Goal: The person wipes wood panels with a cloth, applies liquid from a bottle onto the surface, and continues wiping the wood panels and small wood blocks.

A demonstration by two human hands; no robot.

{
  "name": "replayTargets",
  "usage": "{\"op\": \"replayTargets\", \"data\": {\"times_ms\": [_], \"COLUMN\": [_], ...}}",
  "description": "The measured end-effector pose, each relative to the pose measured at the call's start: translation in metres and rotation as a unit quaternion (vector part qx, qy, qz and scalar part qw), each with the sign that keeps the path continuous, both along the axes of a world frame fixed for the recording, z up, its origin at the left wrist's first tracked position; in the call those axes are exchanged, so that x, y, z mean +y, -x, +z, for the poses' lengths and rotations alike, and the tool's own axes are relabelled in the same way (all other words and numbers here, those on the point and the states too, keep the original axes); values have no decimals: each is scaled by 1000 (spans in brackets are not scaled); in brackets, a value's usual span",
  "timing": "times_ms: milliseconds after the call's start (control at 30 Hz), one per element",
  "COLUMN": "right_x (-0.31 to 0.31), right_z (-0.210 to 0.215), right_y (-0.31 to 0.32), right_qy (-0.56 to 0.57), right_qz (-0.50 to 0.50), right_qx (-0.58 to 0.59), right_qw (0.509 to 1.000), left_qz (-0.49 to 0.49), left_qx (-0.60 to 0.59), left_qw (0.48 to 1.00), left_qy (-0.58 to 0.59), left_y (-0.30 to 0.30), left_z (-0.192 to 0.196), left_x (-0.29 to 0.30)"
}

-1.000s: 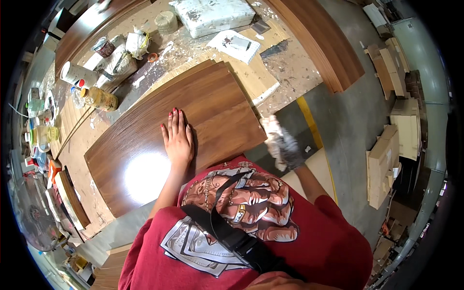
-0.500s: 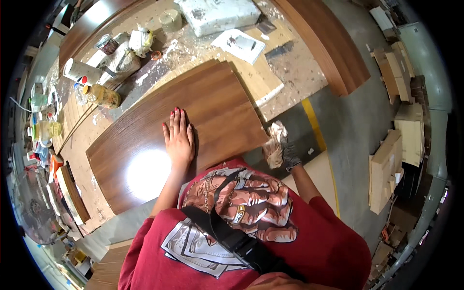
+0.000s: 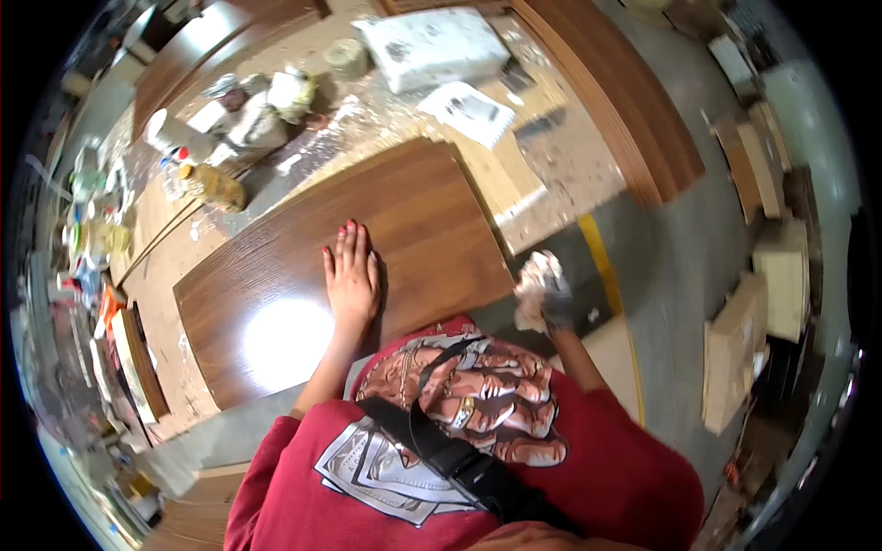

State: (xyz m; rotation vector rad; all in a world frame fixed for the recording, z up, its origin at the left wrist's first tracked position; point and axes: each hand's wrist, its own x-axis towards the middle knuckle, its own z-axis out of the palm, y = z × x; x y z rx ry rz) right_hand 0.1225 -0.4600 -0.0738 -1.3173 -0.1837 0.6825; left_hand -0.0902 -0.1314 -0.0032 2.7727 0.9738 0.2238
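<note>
A dark brown wood panel (image 3: 432, 220) with a glossy sheen and a gently curved far edge lies on the workbench. My left hand (image 3: 353, 286), bare with red nails, rests flat on it near the front edge, fingers stretched out. Beyond the panel's right-hand corner, my right hand (image 3: 558, 309) in a dark glove holds a crumpled, pale, stained rag (image 3: 536, 275). The rag hangs close beside that corner; whether it touches the edge I cannot tell. The gloved fingers are partly hidden and slightly blurred.
On the paint-spattered workbench (image 3: 574, 174) stand a yellowish bottle (image 3: 213, 187), a white cup (image 3: 175, 136) and a white wrapped block (image 3: 434, 50). A brown curved board (image 3: 634, 119) lies at the far right. Cardboard boxes (image 3: 735, 344) stand on the floor to the right.
The whole view has shifted, so the bench sits slightly lower and further right. My right hand and the rag have moved a little away from the panel's corner. My left hand stays on the panel.
</note>
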Motion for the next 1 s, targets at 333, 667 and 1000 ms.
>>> {"op": "replayTargets", "data": {"times_ms": [333,667,1000], "right_x": [74,152,331], "right_z": [68,45,39], "right_y": [10,-81,-141], "right_qy": [241,238,149], "right_qz": [150,204,181], "right_qx": [-383,-368,-444], "right_qw": [879,876,865], "left_qz": [4,22,26], "left_qx": [8,3,-21], "left_qw": [1000,1000,999], "left_qy": [6,19,0], "left_y": [2,0,-2], "left_z": [3,0,2], "left_x": [0,5,8]}}
